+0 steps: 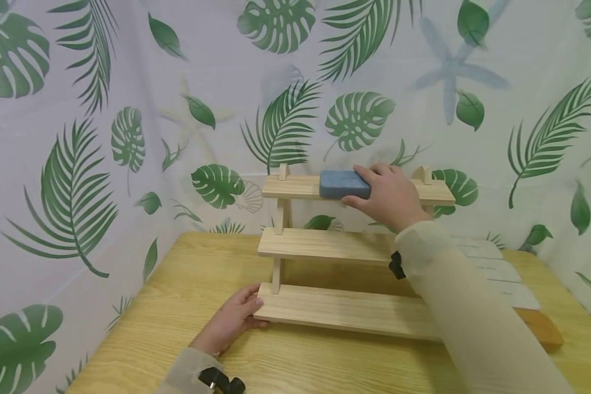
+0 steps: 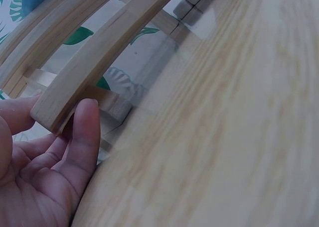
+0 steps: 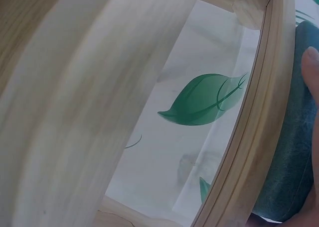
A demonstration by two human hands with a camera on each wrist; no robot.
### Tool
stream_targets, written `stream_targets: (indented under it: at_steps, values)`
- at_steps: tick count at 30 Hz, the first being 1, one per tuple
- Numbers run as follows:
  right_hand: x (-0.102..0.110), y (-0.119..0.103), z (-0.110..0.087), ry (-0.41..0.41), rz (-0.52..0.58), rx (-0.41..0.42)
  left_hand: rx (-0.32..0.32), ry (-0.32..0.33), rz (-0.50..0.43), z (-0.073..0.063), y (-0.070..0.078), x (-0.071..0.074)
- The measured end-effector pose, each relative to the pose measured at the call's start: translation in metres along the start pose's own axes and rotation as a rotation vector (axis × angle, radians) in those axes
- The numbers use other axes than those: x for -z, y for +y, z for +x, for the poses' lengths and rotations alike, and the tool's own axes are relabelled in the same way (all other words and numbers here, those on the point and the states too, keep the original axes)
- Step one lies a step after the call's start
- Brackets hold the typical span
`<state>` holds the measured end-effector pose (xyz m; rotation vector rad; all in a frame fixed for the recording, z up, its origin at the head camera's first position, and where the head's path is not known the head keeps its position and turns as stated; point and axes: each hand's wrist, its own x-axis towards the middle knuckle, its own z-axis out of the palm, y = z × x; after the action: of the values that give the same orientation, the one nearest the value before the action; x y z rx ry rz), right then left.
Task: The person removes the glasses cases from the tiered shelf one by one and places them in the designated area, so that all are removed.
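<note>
A light wooden three-tier shelf stand stands on the table. On its top board lies a blue, sponge-like block with rounded corners. My right hand grips the block's right end, thumb at the front and fingers over the top. In the right wrist view, the block sits along the board's edge, with part of that hand beside it. My left hand holds the left end of the lowest board. Its fingers and thumb pinch that board's end in the left wrist view.
Several pale grey slabs lie right of the stand, partly hidden by my right sleeve, with an orange-brown piece in front. A leaf-patterned sheet hangs behind the wooden table.
</note>
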<state>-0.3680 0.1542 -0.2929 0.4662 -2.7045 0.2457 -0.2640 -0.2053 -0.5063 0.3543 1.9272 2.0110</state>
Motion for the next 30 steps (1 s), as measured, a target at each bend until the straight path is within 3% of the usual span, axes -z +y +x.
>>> stream_targets:
  at_steps: [30]
  values:
    - [0.014,-0.002,-0.031,0.015,-0.038,0.051,0.001,-0.011,-0.009,-0.002,0.003,-0.001]
